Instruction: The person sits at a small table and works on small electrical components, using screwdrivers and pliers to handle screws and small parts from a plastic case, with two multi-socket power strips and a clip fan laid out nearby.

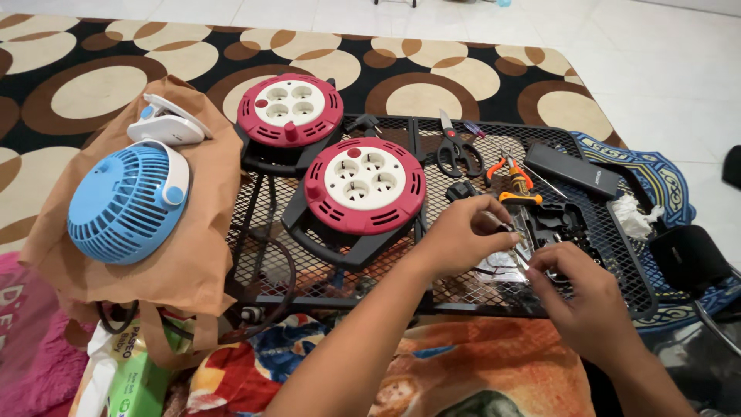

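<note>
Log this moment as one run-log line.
left hand: pinching small dark part | right hand: fingertips on same small part | surface: black mesh rack | nearby: two red cable reels, scissors, blue fan

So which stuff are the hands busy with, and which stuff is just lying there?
In use:
left hand
right hand
small black part
black plastic case

Just lying there:
two red cable reels
blue fan
scissors
orange pliers
flat black box
</note>
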